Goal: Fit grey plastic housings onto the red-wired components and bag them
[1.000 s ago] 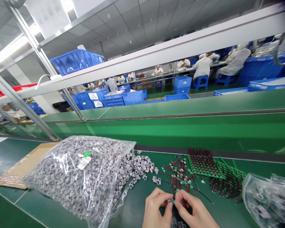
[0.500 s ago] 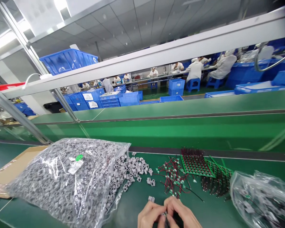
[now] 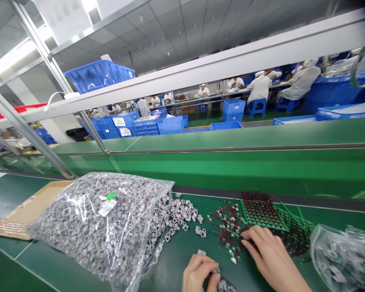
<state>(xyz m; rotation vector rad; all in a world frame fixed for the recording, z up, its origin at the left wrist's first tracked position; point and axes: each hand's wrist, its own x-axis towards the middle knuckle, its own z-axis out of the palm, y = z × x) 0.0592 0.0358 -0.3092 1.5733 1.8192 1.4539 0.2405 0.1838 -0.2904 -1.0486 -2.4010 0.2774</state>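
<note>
Pale grey ring-shaped plastic parts (image 3: 184, 209) speckle a dark green flat worktop (image 3: 170, 265) ruled with thin white lines. At near left, a clear plastic bag (image 3: 79, 219) shows mottled grey, marked by a white rectangular label (image 3: 107, 208) and a bright green round sticker (image 3: 111, 196), beside a tan cardboard sheet (image 3: 42, 205). To the right, small green circuit boards with dark red wires (image 3: 229, 221) form a red-and-green tangle near a green perforated circuit-board panel (image 3: 263, 215) patterned in a dark grid. Far off, bright blue plastic crates (image 3: 233, 106) and white work clothes (image 3: 259, 87) stand out.
</note>
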